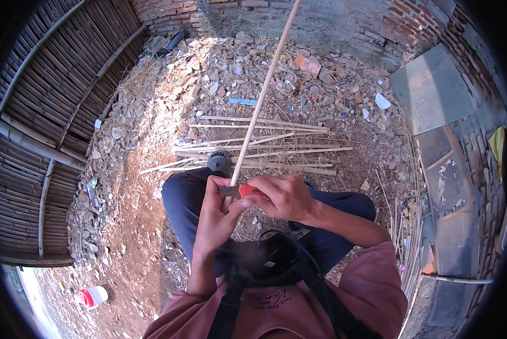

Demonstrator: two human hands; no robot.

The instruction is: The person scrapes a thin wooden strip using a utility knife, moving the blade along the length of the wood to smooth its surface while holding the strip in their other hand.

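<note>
A long pale bamboo strip (260, 101) rises from between my hands and slants away toward the far wall. My left hand (212, 219) is closed around its near end, with the thumb and fingers pinching it. In my right hand (286, 196) is a knife (246, 191) with a red handle and a short grey blade. The blade lies across the strip close to my left fingers. Both hands are in front of my bent knees. Just beyond my feet, several cut bamboo strips (287, 151) lie crosswise on the ground.
Rubble and broken brick (321, 93) cover the ground up to a brick wall (344, 22). A bamboo-slat wall (55, 73) stands on the left. Boards (434, 87) lean at the right, near a bundle of thin strips (414, 265). A red and white container (93, 296) sits at lower left.
</note>
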